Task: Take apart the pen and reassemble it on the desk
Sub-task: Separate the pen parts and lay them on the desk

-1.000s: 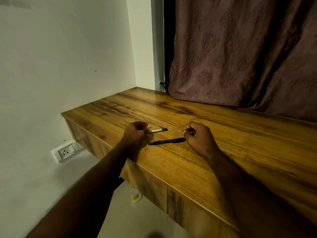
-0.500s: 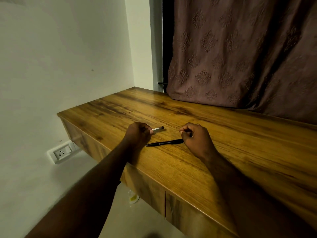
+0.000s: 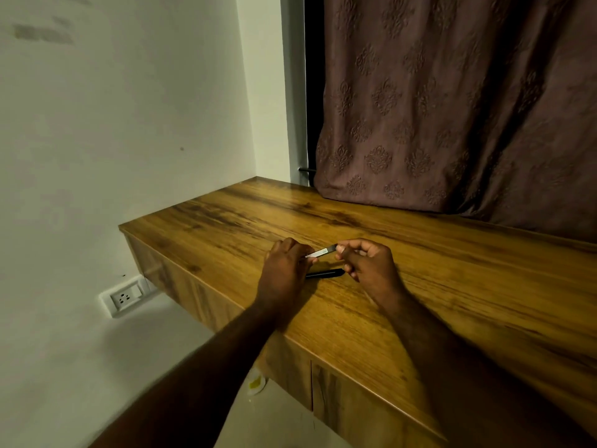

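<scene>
Dim, warm light. Wooden desk (image 3: pixel 452 270) w/ strong grain runs into the corner, fixed against the white wall (image 3: pixel 113 140) on the left; cabinet fronts (image 3: pixel 355 412) below its front edge. Brown curtain (image 3: pixel 452 108) w/ embossed floral pattern hangs behind, hem resting on the desk's far edge; dark gap beside it. White wall socket (image 3: pixel 124 297) low on the wall, under desk level. Pale floor (image 3: pixel 284 425) below, w/ 1 small whitish-yellow item (image 3: pixel 256 384) on it, unclear what.
</scene>
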Demonstrator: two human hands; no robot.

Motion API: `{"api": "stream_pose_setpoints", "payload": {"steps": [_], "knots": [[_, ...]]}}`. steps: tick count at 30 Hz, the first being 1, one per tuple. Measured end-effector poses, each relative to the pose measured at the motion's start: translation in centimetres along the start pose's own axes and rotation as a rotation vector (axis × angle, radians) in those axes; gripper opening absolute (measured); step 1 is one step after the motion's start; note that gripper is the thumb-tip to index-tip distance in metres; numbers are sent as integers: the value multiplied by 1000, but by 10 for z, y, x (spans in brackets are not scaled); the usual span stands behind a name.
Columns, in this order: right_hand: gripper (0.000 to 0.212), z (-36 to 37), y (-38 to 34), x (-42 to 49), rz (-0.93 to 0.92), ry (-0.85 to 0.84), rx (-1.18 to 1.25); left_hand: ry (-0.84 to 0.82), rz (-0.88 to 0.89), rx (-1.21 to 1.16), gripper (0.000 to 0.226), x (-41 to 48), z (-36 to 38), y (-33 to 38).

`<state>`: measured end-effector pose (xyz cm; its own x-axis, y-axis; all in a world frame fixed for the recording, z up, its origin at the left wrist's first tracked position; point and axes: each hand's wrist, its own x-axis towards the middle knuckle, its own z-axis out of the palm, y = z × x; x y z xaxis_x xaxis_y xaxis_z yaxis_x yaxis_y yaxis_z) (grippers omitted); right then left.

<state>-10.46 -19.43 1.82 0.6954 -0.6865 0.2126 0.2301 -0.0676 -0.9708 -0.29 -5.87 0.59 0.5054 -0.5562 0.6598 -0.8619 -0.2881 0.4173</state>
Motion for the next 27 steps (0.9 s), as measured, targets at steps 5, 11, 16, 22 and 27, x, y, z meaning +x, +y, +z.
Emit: {"api": "stream_pose_setpoints", "payload": {"steps": [5, 11, 16, 22, 27], "knots": [[5, -1, 1, 1, 47, -19, 14, -72, 55, 105, 20, 0, -1, 4], [5, -2, -1, -1, 64, -30, 29, -89, 58, 185, 24, -1, -1, 3], [5, -4, 1, 0, 67, -30, 26, -88, 79, 215, 23, -1, -1, 4], [5, -15, 3, 5, 79, 28, 92, -84, 45, 208, 24, -1, -5, 6], [13, -28, 4, 8, 76, 28, 74, -89, 24, 206, 24, 0, -5, 7]]}}
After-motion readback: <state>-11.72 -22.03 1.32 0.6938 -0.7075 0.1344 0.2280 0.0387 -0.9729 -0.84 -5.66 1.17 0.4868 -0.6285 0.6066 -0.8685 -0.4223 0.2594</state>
